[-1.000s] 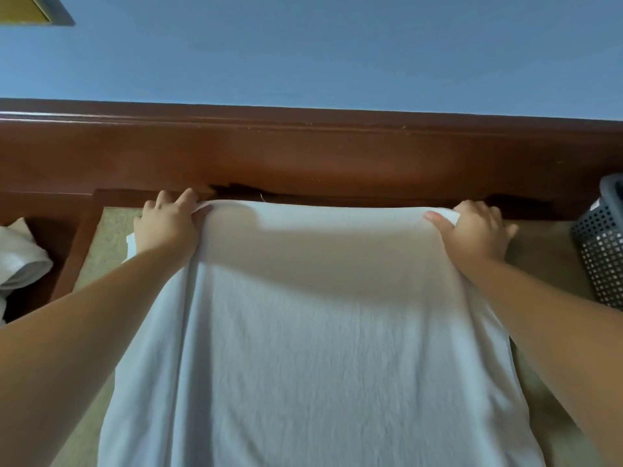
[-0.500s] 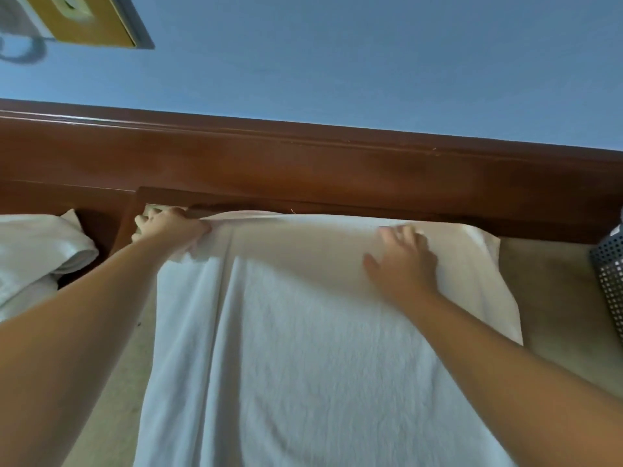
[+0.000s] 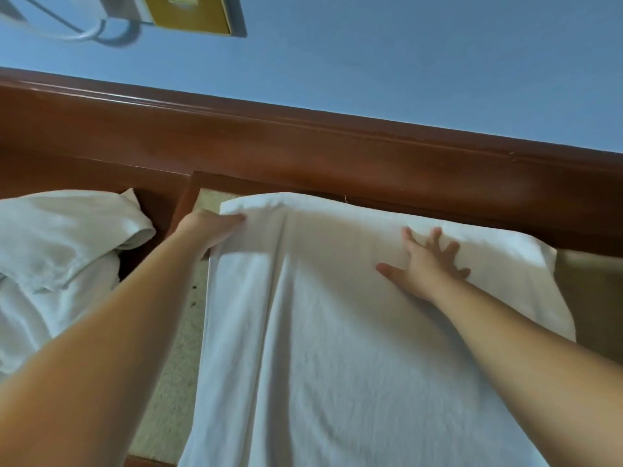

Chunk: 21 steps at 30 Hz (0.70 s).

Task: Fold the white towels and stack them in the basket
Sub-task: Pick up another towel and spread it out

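Note:
A white towel (image 3: 337,348) lies spread lengthwise over a beige table top (image 3: 178,375), its far edge against the wooden rail. My left hand (image 3: 209,230) holds the towel's far left edge, with the fingers tucked under the cloth. My right hand (image 3: 426,264) lies flat with spread fingers on the towel near its far right part. A heap of other white towels (image 3: 57,257) sits to the left. The basket is out of view.
A dark red wooden rail (image 3: 337,153) runs along the back below a blue wall. A yellow wall plate with a grey cable (image 3: 192,11) hangs at the top left. Bare beige table top shows at the right (image 3: 593,298).
My right hand let go of the far right corner, slid left onto the towel and spread its fingers flat. The view swung left, so the basket left the frame and the towel heap came in.

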Tool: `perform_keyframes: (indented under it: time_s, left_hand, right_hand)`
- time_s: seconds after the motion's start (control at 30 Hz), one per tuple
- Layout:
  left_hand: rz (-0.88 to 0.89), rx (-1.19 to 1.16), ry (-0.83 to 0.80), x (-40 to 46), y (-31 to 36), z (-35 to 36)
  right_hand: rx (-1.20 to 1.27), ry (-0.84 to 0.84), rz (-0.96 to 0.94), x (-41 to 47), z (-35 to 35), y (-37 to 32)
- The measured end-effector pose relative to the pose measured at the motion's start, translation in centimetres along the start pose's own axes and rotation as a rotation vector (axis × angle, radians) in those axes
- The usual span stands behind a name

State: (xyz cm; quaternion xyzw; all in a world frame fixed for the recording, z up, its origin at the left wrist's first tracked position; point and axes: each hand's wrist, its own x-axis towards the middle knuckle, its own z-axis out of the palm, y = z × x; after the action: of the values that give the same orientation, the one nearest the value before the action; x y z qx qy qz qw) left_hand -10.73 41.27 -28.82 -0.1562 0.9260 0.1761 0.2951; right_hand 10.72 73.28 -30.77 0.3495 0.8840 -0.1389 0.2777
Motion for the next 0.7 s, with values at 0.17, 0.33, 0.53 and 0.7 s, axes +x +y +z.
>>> perform_keyframes:
  time_s: [0.17,0.33,0.53,0.7]
  left_hand:
    - [-0.008,-0.099,-0.149,-1.6,-1.7,1.2]
    - [0.109,-0.471,-0.288,-2.1,-3.5,0.7]
    - [-0.004,-0.522,-0.5,-3.8,-7.7,1.7]
    - [0.255,-0.344,0.014,-2.8,-7.0,0.9]
  right_hand:
    - [-0.003,-0.032,0.04,0.5,-0.8,-1.5]
    - [0.016,-0.039,0.038,0.1,-0.8,-1.6]
    - [0.01,-0.051,0.035,-0.2,-1.0,-1.5]
    - [-0.008,-0.049,0.032,-0.3,-1.1,-1.6]
